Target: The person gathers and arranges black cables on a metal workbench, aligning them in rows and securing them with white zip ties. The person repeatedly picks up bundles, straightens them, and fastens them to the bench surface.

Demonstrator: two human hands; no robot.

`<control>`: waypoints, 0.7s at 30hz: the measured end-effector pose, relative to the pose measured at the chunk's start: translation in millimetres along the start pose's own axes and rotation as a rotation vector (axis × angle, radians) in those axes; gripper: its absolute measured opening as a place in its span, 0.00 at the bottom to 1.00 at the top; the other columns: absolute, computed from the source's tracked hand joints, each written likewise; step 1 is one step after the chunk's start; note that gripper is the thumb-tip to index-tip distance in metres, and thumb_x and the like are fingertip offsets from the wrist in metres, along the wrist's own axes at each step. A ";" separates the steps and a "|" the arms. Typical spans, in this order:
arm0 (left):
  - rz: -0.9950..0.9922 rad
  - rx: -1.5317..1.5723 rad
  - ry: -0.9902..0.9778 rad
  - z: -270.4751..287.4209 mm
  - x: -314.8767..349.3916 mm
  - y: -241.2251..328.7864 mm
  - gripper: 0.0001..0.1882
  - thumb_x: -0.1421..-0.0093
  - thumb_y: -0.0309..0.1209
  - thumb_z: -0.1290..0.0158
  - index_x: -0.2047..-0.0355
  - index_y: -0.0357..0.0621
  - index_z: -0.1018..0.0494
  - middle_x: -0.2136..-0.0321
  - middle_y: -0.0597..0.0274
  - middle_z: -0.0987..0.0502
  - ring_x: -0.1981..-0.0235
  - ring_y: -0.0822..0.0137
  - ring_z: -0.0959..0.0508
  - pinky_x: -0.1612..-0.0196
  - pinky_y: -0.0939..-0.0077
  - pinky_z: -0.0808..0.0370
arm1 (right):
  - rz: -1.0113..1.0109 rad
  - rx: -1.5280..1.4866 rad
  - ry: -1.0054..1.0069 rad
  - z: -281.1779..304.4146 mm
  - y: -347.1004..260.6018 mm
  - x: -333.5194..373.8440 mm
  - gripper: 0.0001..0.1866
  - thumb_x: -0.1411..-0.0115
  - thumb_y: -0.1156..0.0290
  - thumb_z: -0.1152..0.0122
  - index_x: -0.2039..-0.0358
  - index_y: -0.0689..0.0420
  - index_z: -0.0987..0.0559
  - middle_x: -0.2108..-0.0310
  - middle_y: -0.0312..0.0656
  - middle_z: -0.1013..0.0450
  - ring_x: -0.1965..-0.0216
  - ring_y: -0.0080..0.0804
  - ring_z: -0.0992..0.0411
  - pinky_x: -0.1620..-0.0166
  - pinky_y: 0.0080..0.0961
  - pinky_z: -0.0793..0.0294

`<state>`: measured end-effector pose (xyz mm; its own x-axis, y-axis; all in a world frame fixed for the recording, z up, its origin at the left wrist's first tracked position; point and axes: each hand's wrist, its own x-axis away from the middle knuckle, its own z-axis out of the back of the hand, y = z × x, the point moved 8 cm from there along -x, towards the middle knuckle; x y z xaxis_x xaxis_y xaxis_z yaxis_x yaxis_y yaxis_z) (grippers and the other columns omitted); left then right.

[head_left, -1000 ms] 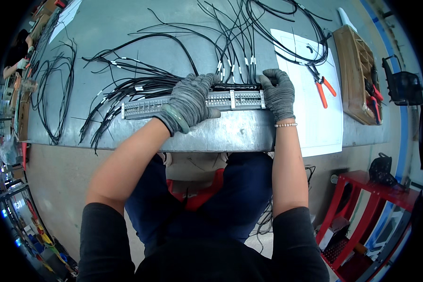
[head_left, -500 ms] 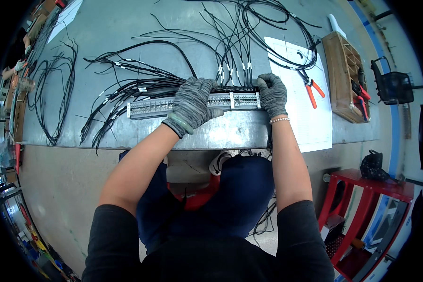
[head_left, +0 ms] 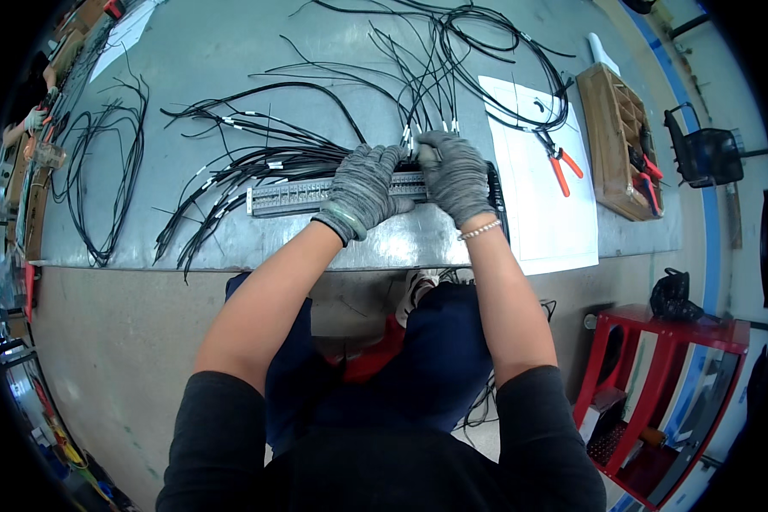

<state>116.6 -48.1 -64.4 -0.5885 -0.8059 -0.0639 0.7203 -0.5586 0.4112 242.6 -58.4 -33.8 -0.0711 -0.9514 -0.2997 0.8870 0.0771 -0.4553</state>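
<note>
A long grey terminal block strip (head_left: 292,196) lies near the table's front edge, with black wires (head_left: 294,162) carrying white markers along its far side. My left hand (head_left: 365,189), in a grey knitted glove, grips the middle of the strip, thumb on the near side and fingers over the far side. Close beside it my gloved right hand (head_left: 457,181) covers the strip's right part. Its fingertips are curled together at the wires by the far edge; what exactly they pinch is partly hidden. More black cable (head_left: 497,200) runs down past the right hand.
Red-handled pliers (head_left: 561,166) rest on a white paper sheet (head_left: 555,230). A wooden compartment box (head_left: 608,141) with tools stands to the right. Coiled black cables (head_left: 94,188) lie on the left of the metal table (head_left: 205,51). A red cart (head_left: 674,328) stands at lower right.
My right hand has moved left from the strip's right end to beside my left hand. The left hand keeps its grip on the strip. The view has shifted slightly.
</note>
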 end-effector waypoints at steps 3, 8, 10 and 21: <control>-0.067 0.059 0.042 10.2 -4.2 4.2 0.36 0.52 0.51 0.40 0.47 0.46 0.34 0.55 0.54 0.26 0.53 0.55 0.27 0.46 0.63 0.32 | -0.114 0.159 -0.213 -42.1 6.0 6.3 0.11 0.42 0.68 0.50 0.62 0.53 0.22 0.62 0.44 0.25 0.58 0.44 0.29 0.51 0.39 0.31; -0.031 0.307 -0.232 10.2 -20.7 -30.5 0.20 0.43 0.38 0.48 0.52 0.46 0.29 0.63 0.51 0.22 0.59 0.54 0.23 0.52 0.62 0.28 | -0.092 0.207 -0.201 -44.8 2.3 11.5 0.11 0.45 0.69 0.49 0.63 0.50 0.21 0.65 0.43 0.27 0.59 0.44 0.30 0.52 0.40 0.32; -0.054 0.066 -0.268 5.4 -29.1 -38.1 0.19 0.42 0.37 0.49 0.51 0.47 0.29 0.62 0.49 0.22 0.57 0.54 0.23 0.52 0.61 0.28 | -0.112 0.223 -0.222 -43.7 -2.9 10.5 0.10 0.45 0.69 0.49 0.64 0.50 0.21 0.64 0.43 0.27 0.59 0.44 0.30 0.51 0.39 0.32; -0.101 -0.255 -0.553 -17.3 -63.8 -17.9 0.12 0.49 0.35 0.42 0.63 0.50 0.20 0.69 0.57 0.19 0.65 0.58 0.20 0.58 0.66 0.24 | -0.142 0.233 -0.228 -45.6 -2.6 10.7 0.10 0.46 0.68 0.48 0.66 0.49 0.20 0.65 0.43 0.28 0.59 0.42 0.30 0.51 0.38 0.31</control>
<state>147.6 9.9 -83.5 -0.7128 -0.5634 0.4177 0.6757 -0.7113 0.1935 218.7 -55.2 -74.1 -0.1207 -0.9919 -0.0401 0.9577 -0.1058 -0.2676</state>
